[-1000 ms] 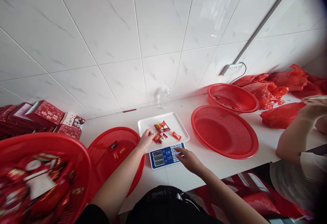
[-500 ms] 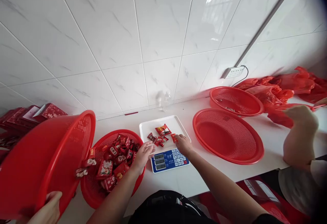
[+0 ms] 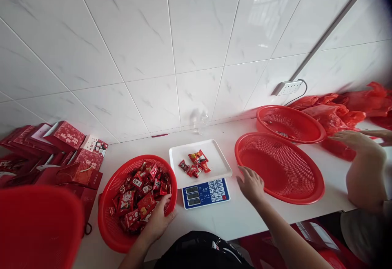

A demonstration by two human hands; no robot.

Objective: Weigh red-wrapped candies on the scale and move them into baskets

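My left hand [image 3: 159,220] rests at the front right rim of a red plastic basket [image 3: 105,230], its thumb and index finger apart and the other fingers partly hidden. Wrapped candies and snacks [image 3: 143,195] in red packets fill that basket. My right hand [image 3: 251,185] is open, fingers spread, by the left rim of another red basket [image 3: 284,171], whose bottom shows bare. Between my hands sits a digital scale [image 3: 206,193] with a blue keypad and a white tray [image 3: 219,160]. On the tray lies a small cluster of red-wrapped snacks [image 3: 196,164].
Behind the right basket stands one more red basket [image 3: 290,124] with a few pieces inside. Red plastic bags [image 3: 333,115] lie beyond it, near a co-worker's arm [image 3: 366,167]. Red gift boxes [image 3: 67,142] and a blurred basket [image 3: 39,228] are at left. A power strip [image 3: 288,88] is on the wall.
My left hand has moved from the scale to the left basket's rim. My right hand has left a snack on the tray and moved right. The tilted basket at left has dropped away from the filled one.
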